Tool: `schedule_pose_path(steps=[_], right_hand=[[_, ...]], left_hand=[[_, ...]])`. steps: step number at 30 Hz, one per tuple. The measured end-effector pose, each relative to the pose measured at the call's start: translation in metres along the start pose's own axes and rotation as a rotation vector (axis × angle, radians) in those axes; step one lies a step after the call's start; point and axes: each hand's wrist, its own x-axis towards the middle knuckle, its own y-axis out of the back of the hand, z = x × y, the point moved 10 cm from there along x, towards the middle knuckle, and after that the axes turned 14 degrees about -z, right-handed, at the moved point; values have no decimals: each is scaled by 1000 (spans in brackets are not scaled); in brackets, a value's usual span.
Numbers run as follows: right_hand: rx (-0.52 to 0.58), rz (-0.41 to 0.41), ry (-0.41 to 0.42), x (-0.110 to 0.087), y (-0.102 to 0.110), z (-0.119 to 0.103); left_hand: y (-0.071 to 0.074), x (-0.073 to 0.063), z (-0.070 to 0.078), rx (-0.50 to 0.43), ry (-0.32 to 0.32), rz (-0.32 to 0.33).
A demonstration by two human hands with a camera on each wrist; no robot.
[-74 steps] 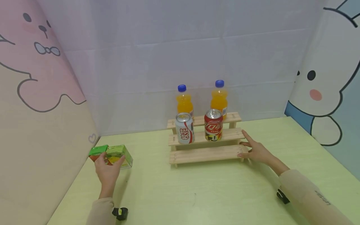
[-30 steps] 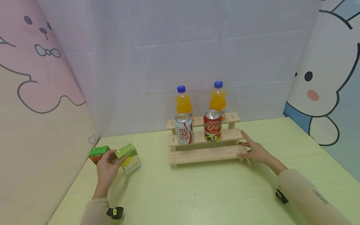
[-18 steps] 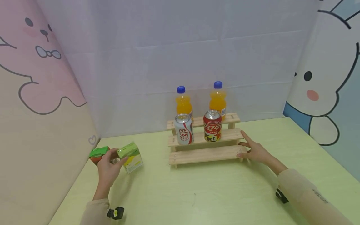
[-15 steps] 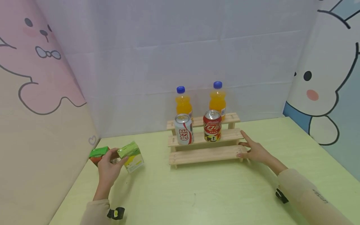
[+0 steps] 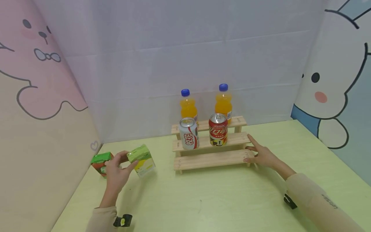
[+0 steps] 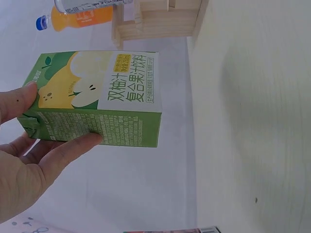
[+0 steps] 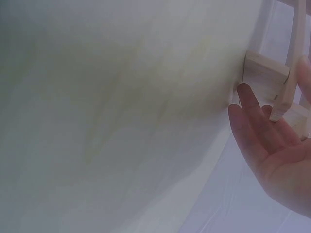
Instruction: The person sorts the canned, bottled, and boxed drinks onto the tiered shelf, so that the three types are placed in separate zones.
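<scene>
My left hand [image 5: 118,170] grips a green and yellow juice carton [image 6: 97,87] by its top end, thumb on one side and fingers on the other. The carton is tilted, apart from the table in the left wrist view. Just left of that hand a red and green carton [image 5: 101,162] stands, partly hidden by the fingers. On the right, my right hand [image 5: 263,157] touches the end of a three-step wooden rack [image 5: 214,160] with extended fingers, thumb at the lowest step. A white can [image 5: 189,133] and a red can [image 5: 218,130] stand on the middle step.
Two orange drink bottles [image 5: 223,103] with blue caps stand on the rack's top step, partly behind the cans. A pale fabric backdrop [image 5: 145,77] rises behind the light green table [image 5: 162,199], with printed cartoon panels at both sides.
My left hand has drawn the green and yellow carton away from the red and green one, up and to the right, tilting it. My right hand stays at the rack's end.
</scene>
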Motion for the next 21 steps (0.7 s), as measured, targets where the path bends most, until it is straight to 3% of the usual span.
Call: schedule_pose_path(steps=[3, 11, 21], right_hand=[[-3, 3, 3, 0, 0, -1], [-9, 4, 0, 0, 0, 1], [-2, 1, 4, 0, 0, 1]], left_hand=[[-6, 1, 2, -60, -4, -21], [-19, 3, 8, -110, -17, -50], [-38, 2, 21, -177, -98, -78]])
